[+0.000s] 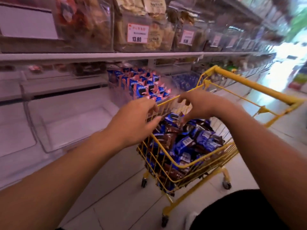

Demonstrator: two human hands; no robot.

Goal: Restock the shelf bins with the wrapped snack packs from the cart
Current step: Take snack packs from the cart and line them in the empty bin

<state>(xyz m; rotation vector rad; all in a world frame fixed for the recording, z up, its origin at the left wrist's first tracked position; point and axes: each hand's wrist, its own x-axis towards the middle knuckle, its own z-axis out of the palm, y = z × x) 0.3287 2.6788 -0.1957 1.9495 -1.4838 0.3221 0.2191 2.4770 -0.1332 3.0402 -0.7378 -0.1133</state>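
A: What could go wrong from here?

B: Both hands hover above the cart (181, 165), neither holding anything. The left hand (132, 120) sits over the cart's near-left rim, its grip loosely curled and empty. The right hand (197, 105) hangs above the packs (187, 143), fingers spread and curved downward, also empty. The packs look slick and lie in a loose heap — a big 2-handed scoop would likely shed some over the low wire rim onto the floor (126, 201).

A: Anything else?

B: The cart stands on small wheels, just beside the shelf. A push on the rim could roll it away. The picture is also smeared by motion, so a hasty reach might miss or snag the wire.

A: Which containers are there, and what do they hold?

B: The yellow wire cart is roughly half full of blue and brown wrapped packs, jumbled. On the lower shelf, a clear bin (69, 123) to the left of the cart appears to hold nothing. The next bin (141, 83), behind the hands, is piled with blue and pink packs. A further bin (184, 80), seen past the cart, holds something blue, too blurred to name.

A: And above?

B: The upper shelf carries clear bins of bagged brown snacks (141, 24), fronted by 2 readable price tags (137, 33). A mix-up is possible too: the blue wrappers in the cart resemble those in the filled bin, so packs could land in the wrong one.
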